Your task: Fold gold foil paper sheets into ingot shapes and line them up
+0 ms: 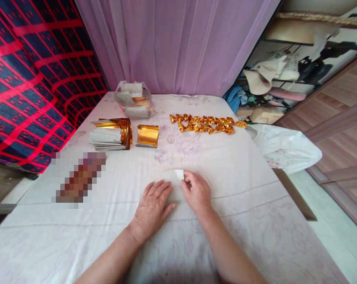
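A small sheet of paper (176, 174), white side up, lies low over the tablecloth in front of me. My right hand (198, 191) pinches its right edge between thumb and fingers. Just left of the sheet, my left hand (155, 203) rests flat on the cloth with its fingers stretched out, close to the paper's lower left. Farther back stand a small stack of gold foil paper (148, 136) and a larger, curled stack of gold and white sheets (110, 135). Several folded gold foil pieces (202, 123) lie in rows at the back right.
A clear plastic bag (134, 100) of foil paper stands at the back left of the table (214, 244). A pixelated patch (80, 179) hides something at the left. Beyond the right edge are a white plastic bag (288, 146) and a shelf with a cap (260, 77).
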The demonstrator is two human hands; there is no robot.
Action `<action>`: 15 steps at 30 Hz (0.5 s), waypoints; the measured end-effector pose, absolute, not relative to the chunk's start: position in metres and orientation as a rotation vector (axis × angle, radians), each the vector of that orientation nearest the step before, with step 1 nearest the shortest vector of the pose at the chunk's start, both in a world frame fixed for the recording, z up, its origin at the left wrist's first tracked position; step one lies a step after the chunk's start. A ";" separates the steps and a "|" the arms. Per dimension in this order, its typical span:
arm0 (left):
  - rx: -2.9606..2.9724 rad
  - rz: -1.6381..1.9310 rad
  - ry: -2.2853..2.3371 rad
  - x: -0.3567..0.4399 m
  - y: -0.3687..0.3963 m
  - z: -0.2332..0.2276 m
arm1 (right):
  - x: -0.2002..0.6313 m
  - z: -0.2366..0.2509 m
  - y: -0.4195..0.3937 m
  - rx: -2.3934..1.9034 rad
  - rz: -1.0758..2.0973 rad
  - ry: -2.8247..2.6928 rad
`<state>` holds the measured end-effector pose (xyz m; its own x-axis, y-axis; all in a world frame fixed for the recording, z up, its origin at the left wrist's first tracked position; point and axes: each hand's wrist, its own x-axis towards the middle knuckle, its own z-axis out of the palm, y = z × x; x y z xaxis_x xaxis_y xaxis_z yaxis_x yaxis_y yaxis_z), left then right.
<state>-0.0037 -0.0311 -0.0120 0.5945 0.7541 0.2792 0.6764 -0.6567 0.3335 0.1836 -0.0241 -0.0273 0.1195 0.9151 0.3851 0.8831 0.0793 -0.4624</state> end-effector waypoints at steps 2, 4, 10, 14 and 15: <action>2.628 0.573 1.199 -0.004 -0.032 -0.015 | 0.186 -0.028 -0.025 -1.774 0.123 -1.699; 2.623 0.547 1.206 -0.005 -0.032 -0.015 | 0.190 -0.027 -0.025 -1.727 0.172 -1.706; 2.593 0.494 1.207 -0.006 -0.030 -0.011 | 0.209 -0.018 -0.031 -1.491 0.359 -1.888; 2.586 0.429 1.216 -0.006 -0.029 -0.007 | 0.214 -0.012 -0.035 -1.412 0.420 -2.005; 2.583 0.421 1.216 -0.006 -0.029 -0.007 | 0.214 -0.011 -0.036 -1.405 0.431 -2.022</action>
